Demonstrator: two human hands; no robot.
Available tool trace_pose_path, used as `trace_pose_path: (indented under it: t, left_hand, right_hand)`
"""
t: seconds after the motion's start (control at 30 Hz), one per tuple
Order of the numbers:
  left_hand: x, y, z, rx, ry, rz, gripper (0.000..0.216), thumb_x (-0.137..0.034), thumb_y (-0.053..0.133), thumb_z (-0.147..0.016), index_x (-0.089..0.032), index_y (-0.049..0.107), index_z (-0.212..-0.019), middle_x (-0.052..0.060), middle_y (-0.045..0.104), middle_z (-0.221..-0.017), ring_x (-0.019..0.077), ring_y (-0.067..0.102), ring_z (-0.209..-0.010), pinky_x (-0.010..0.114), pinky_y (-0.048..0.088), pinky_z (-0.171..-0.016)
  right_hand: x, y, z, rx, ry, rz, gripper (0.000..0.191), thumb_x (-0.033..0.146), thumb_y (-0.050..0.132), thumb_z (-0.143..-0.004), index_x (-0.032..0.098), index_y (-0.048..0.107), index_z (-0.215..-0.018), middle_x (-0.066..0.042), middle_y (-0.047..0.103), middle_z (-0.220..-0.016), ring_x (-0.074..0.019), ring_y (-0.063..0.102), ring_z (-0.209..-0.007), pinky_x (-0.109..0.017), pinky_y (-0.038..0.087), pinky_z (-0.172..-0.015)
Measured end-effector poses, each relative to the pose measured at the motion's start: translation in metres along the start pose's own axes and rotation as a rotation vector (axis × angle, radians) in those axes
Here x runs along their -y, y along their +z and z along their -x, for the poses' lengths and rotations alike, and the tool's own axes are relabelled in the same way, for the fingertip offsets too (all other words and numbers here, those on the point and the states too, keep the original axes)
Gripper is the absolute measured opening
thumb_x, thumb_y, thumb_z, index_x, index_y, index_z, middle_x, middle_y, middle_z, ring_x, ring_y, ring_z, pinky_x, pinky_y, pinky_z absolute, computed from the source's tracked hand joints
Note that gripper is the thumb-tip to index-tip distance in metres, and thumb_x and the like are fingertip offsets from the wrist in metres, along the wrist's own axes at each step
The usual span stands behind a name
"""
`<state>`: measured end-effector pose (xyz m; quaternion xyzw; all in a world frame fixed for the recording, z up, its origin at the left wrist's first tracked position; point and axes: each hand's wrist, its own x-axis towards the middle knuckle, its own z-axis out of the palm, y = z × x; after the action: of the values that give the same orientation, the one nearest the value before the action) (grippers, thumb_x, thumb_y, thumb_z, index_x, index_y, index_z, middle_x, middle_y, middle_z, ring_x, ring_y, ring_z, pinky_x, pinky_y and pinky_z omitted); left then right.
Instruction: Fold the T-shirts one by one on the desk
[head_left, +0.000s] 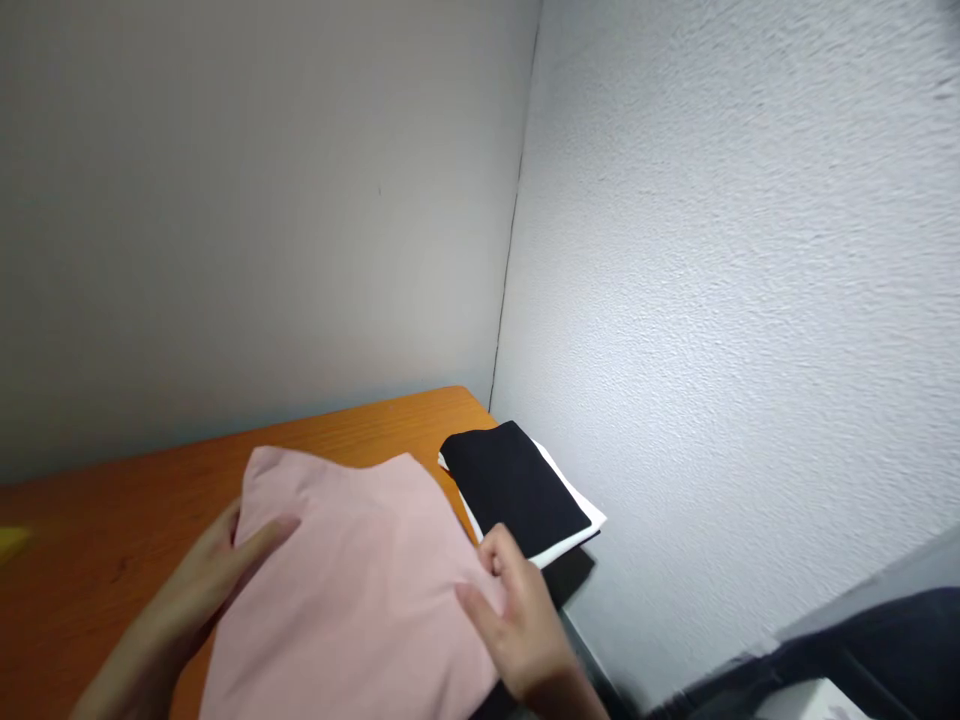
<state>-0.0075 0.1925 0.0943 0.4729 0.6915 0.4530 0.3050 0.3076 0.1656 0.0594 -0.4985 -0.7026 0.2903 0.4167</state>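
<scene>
from the head view, we see our left hand [206,580] lying flat and released on the left edge of the pink cloth [352,580], fingers spread over the fabric, it seems to pin that side so it cannot slide. our right hand [517,610] pinches the cloth's right edge between thumb and fingertips, grasping the fold there, likely to keep the layers lined up. the pink cloth rests on the orange table [112,530], near its right end, spread between our two hands. just beside it, toward the corner of the walls, sits a folded black cloth [517,485] stacked on a white cloth [577,530], the pile tucked against the textured wall [712,300]. a dark object shows at the lower right, too blurred to name.
</scene>
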Motion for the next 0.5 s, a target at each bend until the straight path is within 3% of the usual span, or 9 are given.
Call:
trace_pose_path:
  t: [0.1, 0.23, 0.33, 0.43, 0.5]
  left_hand:
    - [-0.054, 0.031, -0.023, 0.023, 0.097, 0.292, 0.057, -0.050, 0.078, -0.060, -0.022, 0.060, -0.106, 0.002, 0.071, -0.100, 0.0241, 0.067, -0.084, 0.032, 0.056, -0.067]
    - [-0.101, 0.098, -0.064, 0.047, 0.287, 0.469, 0.058, -0.046, 0.076, -0.063, -0.018, 0.053, -0.108, 0.004, 0.064, -0.101, 0.0190, 0.064, -0.082, 0.030, 0.054, -0.070]
    - [-0.094, 0.157, -0.083, 0.115, 0.174, 0.395, 0.055, -0.043, 0.070, -0.071, -0.019, 0.041, -0.111, 0.008, 0.060, -0.107, 0.0182, 0.064, -0.085, 0.032, 0.054, -0.074]
    - [-0.059, 0.204, -0.079, 0.210, 0.107, 0.317, 0.063, -0.027, 0.072, -0.068, -0.019, 0.033, -0.117, 0.014, 0.060, -0.111, 0.0224, 0.065, -0.089, 0.038, 0.055, -0.077]
    - [-0.037, 0.224, -0.071, 0.220, 0.133, 0.273, 0.069, -0.014, 0.070, -0.066, -0.020, 0.029, -0.122, 0.017, 0.054, -0.123, 0.0251, 0.061, -0.107, 0.041, 0.050, -0.091]
  right_hand:
    - [0.004, -0.053, -0.015, -0.157, -0.004, -0.197, 0.023, 0.032, 0.061, -0.085, 0.024, 0.039, -0.089, 0.004, 0.050, -0.079, -0.0130, 0.051, -0.071, -0.024, 0.042, -0.067]
    - [-0.021, -0.110, -0.048, -0.298, 0.053, -0.352, 0.048, 0.041, 0.072, -0.077, 0.025, 0.040, -0.110, -0.002, 0.064, -0.093, -0.0178, 0.062, -0.078, -0.027, 0.049, -0.067]
    - [-0.070, -0.125, -0.071, -0.315, 0.128, -0.316, 0.064, 0.042, 0.077, -0.067, 0.023, 0.043, -0.119, -0.007, 0.068, -0.102, -0.0220, 0.065, -0.085, -0.033, 0.052, -0.073]
    - [-0.126, -0.118, -0.081, -0.251, 0.273, -0.231, 0.064, 0.040, 0.077, -0.060, 0.019, 0.050, -0.114, -0.005, 0.070, -0.088, -0.0229, 0.066, -0.077, -0.035, 0.052, -0.071]
    - [-0.152, -0.109, -0.082, -0.232, 0.320, -0.236, 0.061, 0.039, 0.076, -0.058, 0.016, 0.055, -0.109, -0.007, 0.070, -0.085, -0.0230, 0.066, -0.074, -0.036, 0.052, -0.070]
